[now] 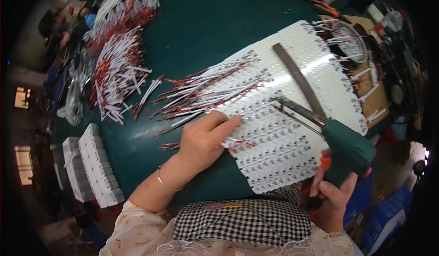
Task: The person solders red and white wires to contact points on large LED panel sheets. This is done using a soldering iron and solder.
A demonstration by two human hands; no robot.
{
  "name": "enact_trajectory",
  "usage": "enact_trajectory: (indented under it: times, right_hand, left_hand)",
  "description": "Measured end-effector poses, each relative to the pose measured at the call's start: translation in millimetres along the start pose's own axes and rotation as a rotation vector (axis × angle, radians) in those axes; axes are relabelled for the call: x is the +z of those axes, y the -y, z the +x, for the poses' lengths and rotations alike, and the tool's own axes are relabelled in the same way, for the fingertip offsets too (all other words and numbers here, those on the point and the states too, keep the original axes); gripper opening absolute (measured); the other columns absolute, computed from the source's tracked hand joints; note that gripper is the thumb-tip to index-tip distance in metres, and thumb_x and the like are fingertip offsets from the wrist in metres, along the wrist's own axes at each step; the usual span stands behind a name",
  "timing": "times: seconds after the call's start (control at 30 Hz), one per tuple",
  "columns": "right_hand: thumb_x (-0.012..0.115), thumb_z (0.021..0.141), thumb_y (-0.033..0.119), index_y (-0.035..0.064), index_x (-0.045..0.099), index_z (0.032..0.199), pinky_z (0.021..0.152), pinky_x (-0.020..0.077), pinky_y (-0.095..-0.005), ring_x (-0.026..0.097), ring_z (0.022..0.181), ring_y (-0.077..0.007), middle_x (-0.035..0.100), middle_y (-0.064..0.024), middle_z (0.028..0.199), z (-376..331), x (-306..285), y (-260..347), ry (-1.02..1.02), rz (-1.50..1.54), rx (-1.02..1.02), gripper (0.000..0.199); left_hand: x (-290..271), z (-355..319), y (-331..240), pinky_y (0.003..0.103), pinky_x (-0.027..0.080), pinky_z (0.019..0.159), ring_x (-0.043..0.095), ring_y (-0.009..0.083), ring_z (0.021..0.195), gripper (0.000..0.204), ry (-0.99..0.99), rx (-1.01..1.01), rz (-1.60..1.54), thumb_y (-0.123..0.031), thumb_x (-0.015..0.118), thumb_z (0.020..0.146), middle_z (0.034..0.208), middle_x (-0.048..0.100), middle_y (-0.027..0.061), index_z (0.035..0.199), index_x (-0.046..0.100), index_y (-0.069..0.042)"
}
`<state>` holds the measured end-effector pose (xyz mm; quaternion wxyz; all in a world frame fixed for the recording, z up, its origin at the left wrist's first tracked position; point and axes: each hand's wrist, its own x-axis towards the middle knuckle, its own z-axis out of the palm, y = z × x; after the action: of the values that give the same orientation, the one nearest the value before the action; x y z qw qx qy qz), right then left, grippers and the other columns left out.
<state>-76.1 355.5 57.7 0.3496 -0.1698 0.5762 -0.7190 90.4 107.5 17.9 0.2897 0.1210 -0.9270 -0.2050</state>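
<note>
A white panel point(279, 164) of many small boards in rows lies slanted on the green table. My right hand point(336, 192) grips a green soldering gun point(350, 150) with an orange trigger. Its metal tip points left over the panel's middle rows. My left hand point(201, 139) rests at the panel's left edge, fingers closed around a few short red-and-white wires point(238, 141); their far ends are hidden under the hand. Beyond it, several red-and-white wires point(210, 91) lie across the boards and stick out to the left. A flat, dark metal strip point(299, 77) lies across the panel.
A large heap of red-and-white wires point(119, 68) covers the far left of the green table point(192, 22). Stacks of white blocks point(98, 169) stand at the near left. At the far right are a round metal dish point(350, 41) and orange-handled pliers point(327, 9).
</note>
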Motion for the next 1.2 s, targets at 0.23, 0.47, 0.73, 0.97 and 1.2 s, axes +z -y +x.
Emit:
enact_trajectory:
  times: [0.23,0.47,0.73,0.97,1.2]
  right_hand:
    - [0.07,0.067,0.007,-0.0153,0.034,0.122,0.038,0.0488,-0.0259,0.056,0.051,-0.0184,0.047,-0.0242,0.116,3,7,-4,-0.017,-0.054,0.07,0.069]
    - [0.071,0.067,0.009,-0.0158,0.035,0.121,0.038,0.0488,-0.0257,0.056,0.051,-0.0181,0.048,-0.0246,0.115,0,9,-7,0.008,-0.076,0.113,0.069]
    - [0.07,0.068,0.007,-0.0162,0.035,0.121,0.039,0.0487,-0.0248,0.055,0.052,-0.0174,0.047,-0.0256,0.116,1,14,-5,0.011,-0.085,0.145,0.068]
    - [0.068,0.069,0.005,-0.0159,0.037,0.121,0.041,0.049,-0.024,0.056,0.057,-0.017,0.048,-0.0251,0.115,3,18,-6,0.048,-0.101,0.188,0.064]
    - [0.069,0.069,0.006,-0.015,0.039,0.12,0.042,0.0494,-0.0238,0.057,0.06,-0.0171,0.049,-0.0239,0.114,3,22,-10,0.048,-0.124,0.151,0.063]
  left_hand:
    - [5,-6,10,0.029,0.046,0.046,0.057,0.0177,0.056,0.033,-0.008,0.003,-0.014,0.005,0.061,0.062,0.071,0.057,0.0047,0.093,0.067,-0.005]
    - [5,-6,11,0.03,0.044,0.043,0.054,0.0177,0.053,0.028,0.009,0.03,0.034,0.002,0.061,0.063,0.067,0.054,0.0049,0.091,0.067,-0.004]
    - [11,-2,13,0.031,0.045,0.045,0.055,0.0213,0.055,0.035,0.024,0.01,0.034,0.007,0.059,0.058,0.069,0.051,0.0068,0.091,0.063,-0.002]
    - [13,-1,14,0.032,0.045,0.046,0.055,0.0223,0.055,0.04,0.012,-0.036,-0.001,0.008,0.061,0.053,0.07,0.051,0.0068,0.091,0.063,-0.003]
    - [15,-3,16,0.032,0.045,0.045,0.054,0.0211,0.054,0.037,0.001,-0.024,-0.015,0.006,0.063,0.054,0.068,0.051,0.0058,0.09,0.065,-0.004]
